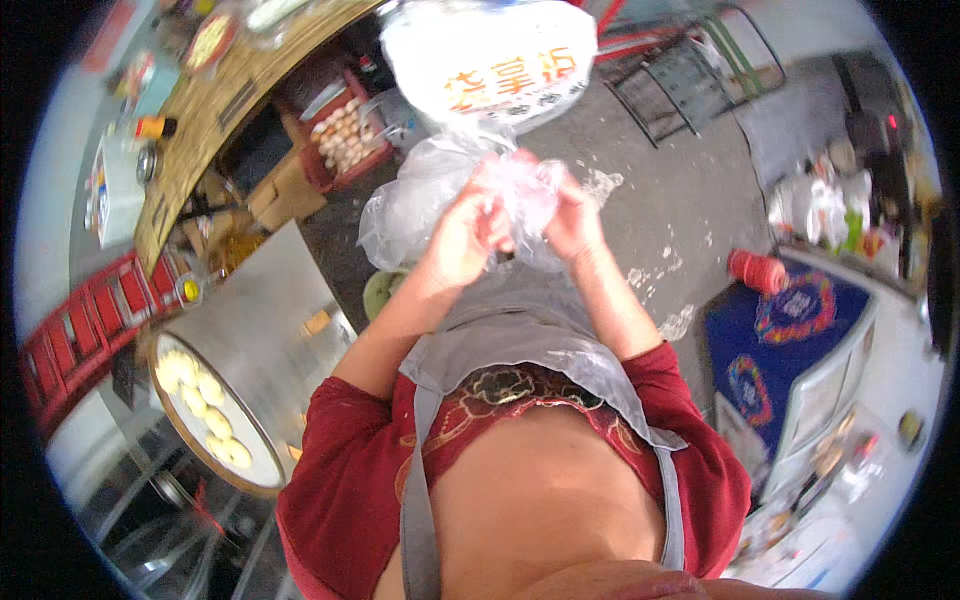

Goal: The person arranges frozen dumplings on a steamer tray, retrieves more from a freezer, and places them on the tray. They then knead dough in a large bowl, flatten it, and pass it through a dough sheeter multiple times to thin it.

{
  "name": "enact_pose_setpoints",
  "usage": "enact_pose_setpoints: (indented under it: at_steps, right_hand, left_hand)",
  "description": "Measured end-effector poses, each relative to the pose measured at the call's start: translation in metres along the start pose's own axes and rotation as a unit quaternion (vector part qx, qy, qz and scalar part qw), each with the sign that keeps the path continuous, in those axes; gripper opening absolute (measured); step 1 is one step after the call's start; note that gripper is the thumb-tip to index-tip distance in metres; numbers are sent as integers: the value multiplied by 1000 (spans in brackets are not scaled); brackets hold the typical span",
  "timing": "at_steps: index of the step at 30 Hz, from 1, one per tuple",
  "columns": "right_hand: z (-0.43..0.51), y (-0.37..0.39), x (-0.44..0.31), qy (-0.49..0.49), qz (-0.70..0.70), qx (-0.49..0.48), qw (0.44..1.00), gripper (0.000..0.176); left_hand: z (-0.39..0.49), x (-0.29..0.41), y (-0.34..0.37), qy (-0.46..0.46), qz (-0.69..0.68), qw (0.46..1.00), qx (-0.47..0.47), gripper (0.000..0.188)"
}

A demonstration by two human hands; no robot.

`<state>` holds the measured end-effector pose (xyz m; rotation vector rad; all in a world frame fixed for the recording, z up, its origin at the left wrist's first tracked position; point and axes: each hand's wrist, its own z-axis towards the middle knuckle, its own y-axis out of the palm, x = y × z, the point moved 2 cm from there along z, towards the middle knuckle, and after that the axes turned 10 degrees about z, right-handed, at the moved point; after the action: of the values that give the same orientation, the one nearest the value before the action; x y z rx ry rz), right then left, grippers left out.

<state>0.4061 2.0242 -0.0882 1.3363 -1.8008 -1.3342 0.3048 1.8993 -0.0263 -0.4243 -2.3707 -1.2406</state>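
Note:
Both of my hands grip bunched, thin clear plastic (527, 191) in front of my grey apron (517, 315). My left hand (469, 232) is on its left side with curled fingers, and my right hand (577, 225) pinches the right side. Motion blur and glare hide the exact fingertip contact. A large translucent plastic bag (416, 195) hangs or lies just beyond my left hand; whether the bunched piece belongs to it, I cannot tell. Behind that is a full-looking white sack (487, 45) bearing orange and black writing.
At left, a round tray (262, 450) of pale dough pieces (199, 394) stands by a metal tabletop (262, 300). A red crate (311, 169) holds several eggs (345, 139) below a wooden counter (184, 127). To the right are a folding metal frame (675, 90) and a blue patterned cloth (780, 330).

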Motion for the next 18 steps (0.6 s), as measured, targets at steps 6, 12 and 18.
enact_pose_setpoints:
  at_steps: [6, 12, 18]
  right_hand:
    - [-62, -28, -3, -59, -165, -42, 984, 39]
    - [-46, -67, -106, -456, -731, 97, 498, 40]
    - [-84, -158, -210, -111, -518, 520, 670, 35]
  left_hand:
    - [4, -73, 96, -220, 87, 960, -150, 60]
    - [25, -126, 182, -388, 47, 878, -278, 62]
    - [108, -163, 291, -313, 123, 882, -329, 68]
